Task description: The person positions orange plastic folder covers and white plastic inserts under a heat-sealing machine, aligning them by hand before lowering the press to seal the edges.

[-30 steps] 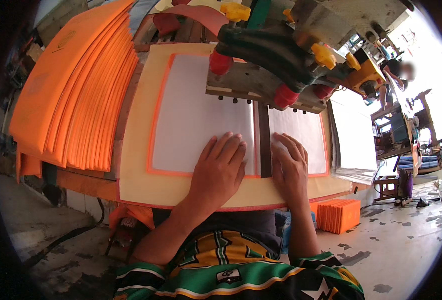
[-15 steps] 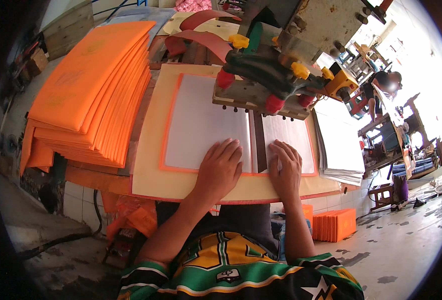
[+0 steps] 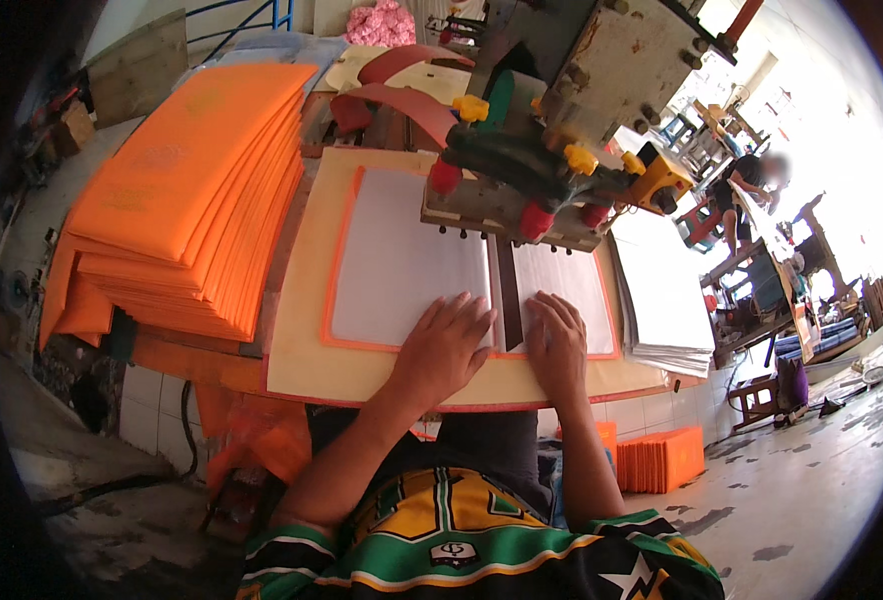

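Note:
An open orange-edged cover (image 3: 330, 300) lies before me, with white sheets (image 3: 412, 250) over both halves and a dark strip (image 3: 509, 300) down the middle. Just left of the strip, my left hand (image 3: 444, 345) rests on the left white sheet near its lower edge, fingers stretched out. My right hand (image 3: 558, 350) lies on the right sheet, fingers extended. Neither hand visibly grips anything. Above the far part of the cover hangs a press head (image 3: 512, 205) with yellow knobs and red fittings; it hides the cover's upper right part.
A cream board (image 3: 297, 340) lies under the cover. At left stands a tall stack of orange covers (image 3: 192, 170); at right, a pile of white sheets (image 3: 662, 290). More orange covers (image 3: 662, 460) stand on the floor. A person (image 3: 747, 190) works at the far right.
My left hand has slid slightly right, closer to the dark strip. The right hand stays on the right sheet. The whole view has shifted a little; the press head looks unchanged.

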Demonstrator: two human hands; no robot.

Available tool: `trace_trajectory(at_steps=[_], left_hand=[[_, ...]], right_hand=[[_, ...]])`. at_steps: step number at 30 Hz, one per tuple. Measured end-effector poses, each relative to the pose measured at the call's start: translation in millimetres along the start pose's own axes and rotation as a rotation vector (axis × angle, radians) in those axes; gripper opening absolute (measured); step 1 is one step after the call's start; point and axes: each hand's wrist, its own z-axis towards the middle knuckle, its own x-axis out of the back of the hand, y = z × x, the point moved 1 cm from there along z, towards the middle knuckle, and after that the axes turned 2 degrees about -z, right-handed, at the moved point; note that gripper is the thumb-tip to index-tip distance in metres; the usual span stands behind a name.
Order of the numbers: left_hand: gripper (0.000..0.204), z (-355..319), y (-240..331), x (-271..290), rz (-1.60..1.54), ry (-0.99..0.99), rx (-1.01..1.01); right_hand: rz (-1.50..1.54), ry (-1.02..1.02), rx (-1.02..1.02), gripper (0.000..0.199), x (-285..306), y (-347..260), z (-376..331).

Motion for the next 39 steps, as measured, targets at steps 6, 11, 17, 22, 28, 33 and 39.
trace_trajectory(at_steps=[6,11,17,22,28,33,39], left_hand=[[0.056,-1,1,1,0.024,-0.027,0.018],[0.056,-1,1,3,0.023,-0.022,0.047],[0.051,1,2,7,0.052,0.016,0.111],[0.048,1,0,11,0.081,0.038,0.194],[0.048,1,9,15,0.061,0.008,0.256],[0.048,8,11,20,0.049,-0.013,0.271],[0.048,14,12,24,0.028,-0.032,0.285]], right_hand=[[0.027,0.006,-0.003,0.032,0,1,-2],[0.048,0.016,-0.006,0.027,0,0,1],[0.031,-0.011,0.004,0.025,2,-2,3],[0.033,0.000,-0.026,0.024,2,-6,8],[0.061,-0.002,-0.079,0.023,8,-2,7],[0.131,-0.027,-0.140,0.026,15,-5,16],[0.092,-0.039,-0.157,0.024,17,-4,21]])
